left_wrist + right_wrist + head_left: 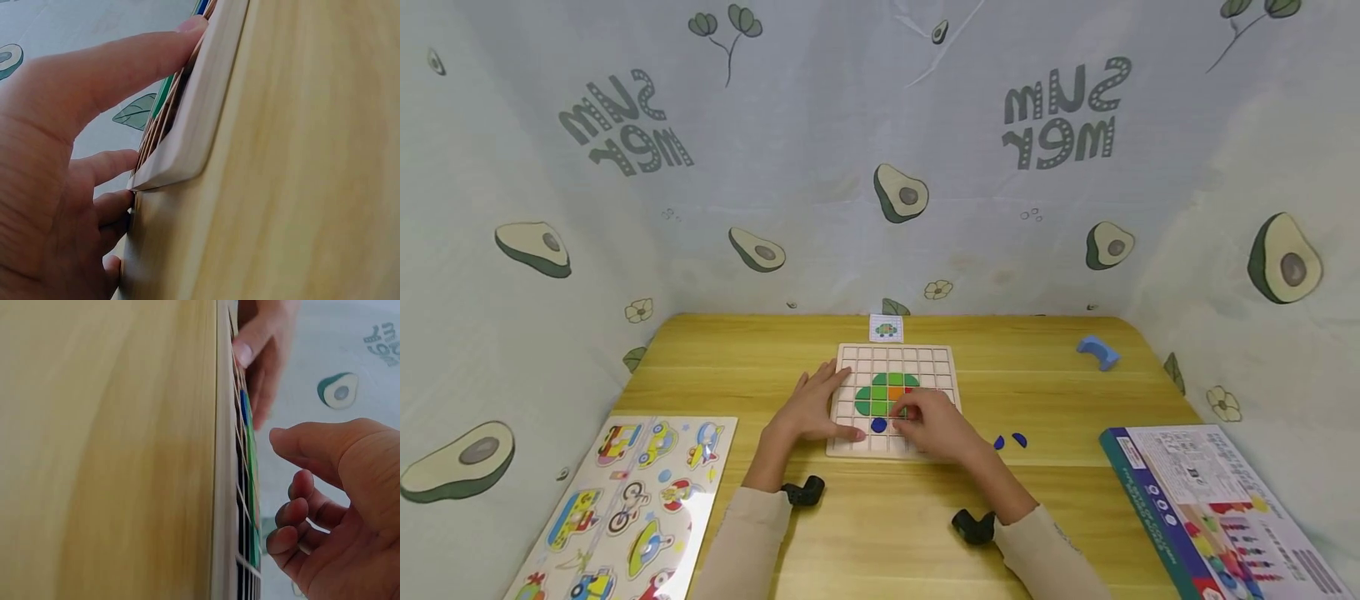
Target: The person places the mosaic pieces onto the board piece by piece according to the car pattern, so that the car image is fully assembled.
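Note:
A square wooden grid board [936, 362] lies on the table, bearing light green, dark green, orange and red pieces in a rounded shape. Below them sits a round blue shape [878, 425]. My left hand [811, 410] rests at the board's left side, fingers spread and thumb on the near-left part; the left wrist view shows the thumb touching the board's rim [200, 112]. Over the right half of the board hovers my right hand [934, 423], fingers loosely bent. In the right wrist view I see nothing between its thumb and fingers. It hides part of the pieces.
Two blue half-round pieces [1019, 440] lie right of the board. A small pattern card [886, 328] stands behind it. A blue arch-shaped block [1098, 352] is at the far right. A picture puzzle [625, 500] lies front left, a box [1225, 508] front right.

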`<act>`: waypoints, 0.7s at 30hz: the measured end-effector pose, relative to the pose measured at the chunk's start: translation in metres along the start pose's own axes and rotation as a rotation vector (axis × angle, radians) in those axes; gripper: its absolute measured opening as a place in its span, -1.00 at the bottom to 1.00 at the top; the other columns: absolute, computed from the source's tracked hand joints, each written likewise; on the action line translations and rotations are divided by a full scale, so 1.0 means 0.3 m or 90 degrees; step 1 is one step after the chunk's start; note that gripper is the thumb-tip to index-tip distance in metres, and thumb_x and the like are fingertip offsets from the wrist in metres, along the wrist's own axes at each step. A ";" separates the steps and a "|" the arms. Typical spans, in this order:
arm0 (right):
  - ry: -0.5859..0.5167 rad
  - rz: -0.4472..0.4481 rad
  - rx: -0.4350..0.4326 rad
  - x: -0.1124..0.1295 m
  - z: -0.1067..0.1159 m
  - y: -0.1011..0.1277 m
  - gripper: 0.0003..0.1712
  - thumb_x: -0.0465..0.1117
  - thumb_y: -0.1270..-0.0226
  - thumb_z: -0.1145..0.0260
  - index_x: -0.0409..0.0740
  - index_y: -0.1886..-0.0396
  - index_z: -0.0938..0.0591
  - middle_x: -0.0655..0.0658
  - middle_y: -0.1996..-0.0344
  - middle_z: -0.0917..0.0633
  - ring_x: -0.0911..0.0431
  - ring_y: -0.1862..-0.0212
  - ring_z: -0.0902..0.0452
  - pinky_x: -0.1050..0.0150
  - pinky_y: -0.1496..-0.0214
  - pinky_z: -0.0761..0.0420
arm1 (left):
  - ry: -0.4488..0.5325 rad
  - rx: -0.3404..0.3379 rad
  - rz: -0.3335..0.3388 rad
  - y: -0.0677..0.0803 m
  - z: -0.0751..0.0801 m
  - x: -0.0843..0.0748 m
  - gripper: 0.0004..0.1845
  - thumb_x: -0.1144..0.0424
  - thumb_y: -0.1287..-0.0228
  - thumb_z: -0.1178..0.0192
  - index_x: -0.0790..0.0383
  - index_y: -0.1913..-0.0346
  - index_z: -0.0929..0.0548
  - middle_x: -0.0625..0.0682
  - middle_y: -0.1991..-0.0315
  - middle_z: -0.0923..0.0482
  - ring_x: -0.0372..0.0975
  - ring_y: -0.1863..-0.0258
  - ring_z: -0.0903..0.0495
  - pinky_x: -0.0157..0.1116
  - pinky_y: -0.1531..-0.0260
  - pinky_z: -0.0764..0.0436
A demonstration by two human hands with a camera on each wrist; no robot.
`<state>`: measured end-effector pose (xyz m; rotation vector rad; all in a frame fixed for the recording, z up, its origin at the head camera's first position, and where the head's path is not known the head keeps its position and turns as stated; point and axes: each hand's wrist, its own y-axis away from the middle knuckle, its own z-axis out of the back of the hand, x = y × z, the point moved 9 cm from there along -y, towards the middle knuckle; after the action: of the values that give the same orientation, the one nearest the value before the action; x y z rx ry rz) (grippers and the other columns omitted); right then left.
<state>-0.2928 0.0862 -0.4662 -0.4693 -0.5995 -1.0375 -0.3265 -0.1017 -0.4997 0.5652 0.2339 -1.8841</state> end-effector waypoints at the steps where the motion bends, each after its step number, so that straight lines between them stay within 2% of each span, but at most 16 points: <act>1: -0.001 -0.009 -0.002 -0.009 0.014 0.009 -0.96 -0.25 -0.34 -0.46 -0.05 0.25 -0.79 0.07 0.52 -0.52 0.18 0.41 -0.39 0.37 0.38 -0.38 | 0.001 -0.001 0.000 0.001 0.000 -0.001 0.30 -0.41 0.12 -0.49 0.09 -0.64 -0.16 0.17 -0.69 0.08 0.04 -0.68 0.09 0.09 -0.66 0.14; 7: -0.001 -0.064 -0.019 -0.102 0.107 0.072 -0.95 -0.23 -0.36 -0.45 -0.04 0.21 -0.77 0.01 0.48 -0.48 0.14 0.37 -0.37 0.35 0.38 -0.35 | -0.005 0.008 0.009 0.001 -0.002 -0.001 0.31 -0.41 0.12 -0.48 0.06 -0.66 -0.13 0.14 -0.70 0.12 0.02 -0.69 0.12 0.06 -0.66 0.16; 12: 0.000 -0.086 -0.041 -0.183 0.183 0.129 -0.90 -0.25 -0.38 -0.42 -0.10 0.16 -0.77 -0.01 0.45 -0.48 0.12 0.35 -0.38 0.32 0.34 -0.37 | 0.000 0.010 0.007 0.000 -0.002 0.000 0.31 -0.40 0.12 -0.49 0.07 -0.66 -0.13 0.14 -0.70 0.12 0.03 -0.69 0.13 0.07 -0.66 0.18; 21: 0.029 -0.073 -0.062 -0.251 0.265 0.212 -0.89 -0.24 -0.37 -0.44 -0.16 0.16 -0.77 0.01 0.49 -0.47 0.17 0.43 -0.32 0.34 0.38 -0.34 | 0.009 0.009 0.007 0.002 0.002 -0.004 0.30 -0.37 0.13 -0.52 0.07 -0.65 -0.15 0.15 -0.70 0.11 0.04 -0.69 0.12 0.08 -0.66 0.17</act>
<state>-0.2829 0.2124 -0.4614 -0.4996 -0.5413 -1.1883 -0.3257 -0.1012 -0.4985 0.5895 0.2268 -1.8734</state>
